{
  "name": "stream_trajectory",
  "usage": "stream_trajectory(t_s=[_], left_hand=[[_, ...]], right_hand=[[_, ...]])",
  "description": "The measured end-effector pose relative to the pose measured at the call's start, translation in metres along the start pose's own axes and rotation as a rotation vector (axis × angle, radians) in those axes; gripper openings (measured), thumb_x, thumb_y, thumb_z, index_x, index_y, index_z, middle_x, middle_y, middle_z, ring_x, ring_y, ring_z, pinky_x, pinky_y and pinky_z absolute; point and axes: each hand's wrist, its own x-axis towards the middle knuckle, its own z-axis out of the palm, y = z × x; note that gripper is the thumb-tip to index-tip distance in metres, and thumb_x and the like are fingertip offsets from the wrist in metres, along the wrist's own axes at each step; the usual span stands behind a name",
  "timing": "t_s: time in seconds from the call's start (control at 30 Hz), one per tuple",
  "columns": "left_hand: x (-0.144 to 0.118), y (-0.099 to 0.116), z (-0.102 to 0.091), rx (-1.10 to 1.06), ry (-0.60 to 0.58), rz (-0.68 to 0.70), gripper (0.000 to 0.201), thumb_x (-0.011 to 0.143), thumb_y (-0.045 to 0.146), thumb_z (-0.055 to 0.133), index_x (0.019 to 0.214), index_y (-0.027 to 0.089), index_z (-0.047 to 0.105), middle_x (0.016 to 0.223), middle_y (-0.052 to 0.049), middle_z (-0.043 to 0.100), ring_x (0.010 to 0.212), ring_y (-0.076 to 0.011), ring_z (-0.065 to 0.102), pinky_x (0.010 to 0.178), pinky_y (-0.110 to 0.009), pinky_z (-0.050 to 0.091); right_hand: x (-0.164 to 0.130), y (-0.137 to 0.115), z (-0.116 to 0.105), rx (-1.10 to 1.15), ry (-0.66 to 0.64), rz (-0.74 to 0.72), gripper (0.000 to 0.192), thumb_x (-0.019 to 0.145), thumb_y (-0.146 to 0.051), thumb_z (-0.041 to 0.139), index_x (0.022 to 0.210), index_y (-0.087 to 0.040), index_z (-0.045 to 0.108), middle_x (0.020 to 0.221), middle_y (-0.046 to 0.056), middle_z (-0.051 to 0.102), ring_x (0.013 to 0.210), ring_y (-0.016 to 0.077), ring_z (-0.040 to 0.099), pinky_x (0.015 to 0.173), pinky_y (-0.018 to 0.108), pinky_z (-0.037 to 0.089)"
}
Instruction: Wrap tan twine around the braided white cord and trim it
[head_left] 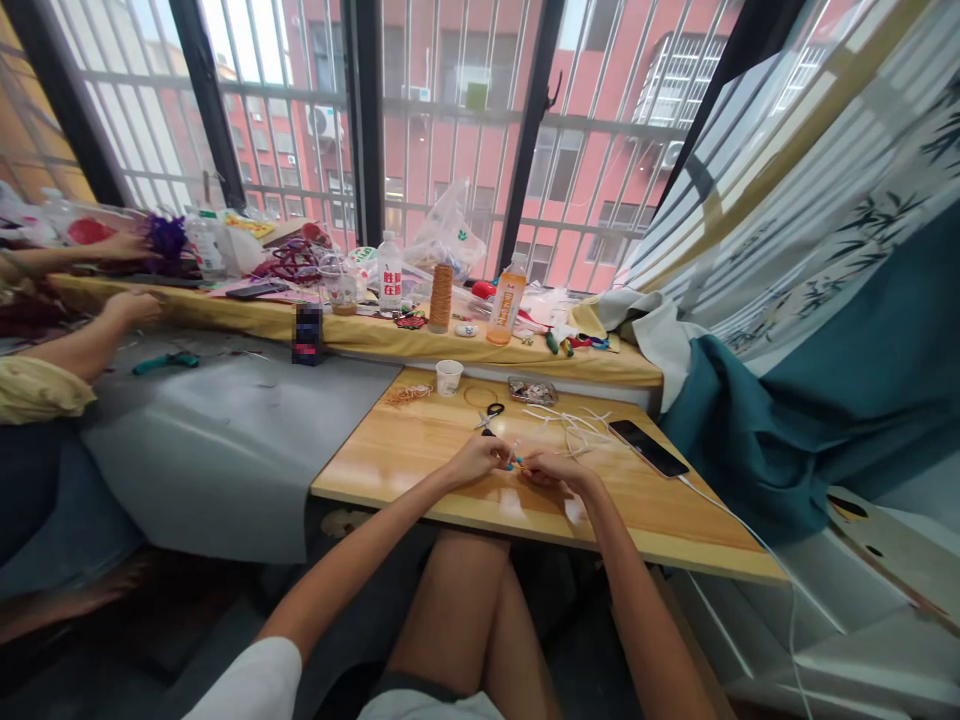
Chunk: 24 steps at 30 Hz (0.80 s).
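Both hands meet over the wooden table (420,470): left hand (476,460) and right hand (551,467) each keep a narrow pinch grip on a small thin piece (514,458), apparently mid-assembly. Continuing seems to call for fine fingertip control; scissors (491,412) lie near.

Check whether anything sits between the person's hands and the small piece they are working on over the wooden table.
Nothing visible does. The left hand and right hand already meet on the small piece. The scissors and white strips lie farther back on the wooden table.
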Motion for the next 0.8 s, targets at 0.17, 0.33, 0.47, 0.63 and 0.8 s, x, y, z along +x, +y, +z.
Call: stream_trajectory(t_s=[0.17, 0.33, 0.47, 0.63, 0.8], left_hand=[[0.003, -0.001, -0.001, 0.048, -0.005, -0.027, 0.014, 0.066, 0.012, 0.054, 0.076, 0.011, 0.065, 0.073, -0.004, 0.063, 0.066, -0.0113, 0.053, 0.063, -0.019, 0.038], [0.003, -0.003, 0.0, 0.072, -0.031, -0.029, 0.015, 0.067, 0.013, 0.054, 0.077, 0.012, 0.066, 0.072, -0.004, 0.064, 0.065, -0.0118, 0.053, 0.062, -0.019, 0.038], [0.004, -0.004, -0.001, 0.017, -0.017, -0.062, 0.015, 0.067, 0.015, 0.054, 0.076, 0.012, 0.066, 0.071, -0.004, 0.063, 0.065, -0.0121, 0.053, 0.063, -0.02, 0.038], [0.009, -0.007, -0.002, -0.178, 0.011, -0.149, 0.011, 0.061, 0.013, 0.058, 0.07, 0.011, 0.064, 0.068, -0.001, 0.061, 0.064, -0.0101, 0.052, 0.063, -0.019, 0.038], [0.011, -0.014, -0.004, -0.37, 0.056, -0.409, 0.02, 0.061, 0.02, 0.06, 0.078, 0.01, 0.062, 0.048, 0.005, 0.049, 0.035, -0.0023, 0.03, 0.038, -0.017, 0.022]], right_hand=[[-0.009, -0.002, 0.007, 0.038, 0.072, -0.024, 0.023, 0.074, -0.031, 0.033, 0.061, -0.016, 0.044, 0.043, -0.007, 0.031, 0.035, 0.005, 0.024, 0.035, 0.018, 0.018], [-0.013, 0.003, 0.023, -0.023, 0.325, -0.079, 0.023, 0.079, -0.033, 0.03, 0.071, -0.017, 0.045, 0.051, -0.004, 0.042, 0.044, 0.0081, 0.037, 0.043, 0.019, 0.027], [-0.017, 0.007, 0.033, -0.123, 0.545, -0.109, 0.028, 0.082, -0.036, 0.029, 0.073, -0.019, 0.049, 0.066, 0.001, 0.054, 0.062, 0.0131, 0.049, 0.054, 0.022, 0.031], [-0.023, 0.008, 0.041, -0.438, 0.693, -0.259, 0.025, 0.083, -0.033, 0.035, 0.081, -0.021, 0.057, 0.08, 0.002, 0.06, 0.073, 0.0145, 0.054, 0.06, 0.022, 0.033], [-0.025, 0.006, 0.046, -0.66, 0.939, -0.269, 0.021, 0.083, -0.028, 0.037, 0.083, -0.019, 0.056, 0.082, 0.004, 0.057, 0.07, 0.0142, 0.053, 0.061, 0.023, 0.034]])
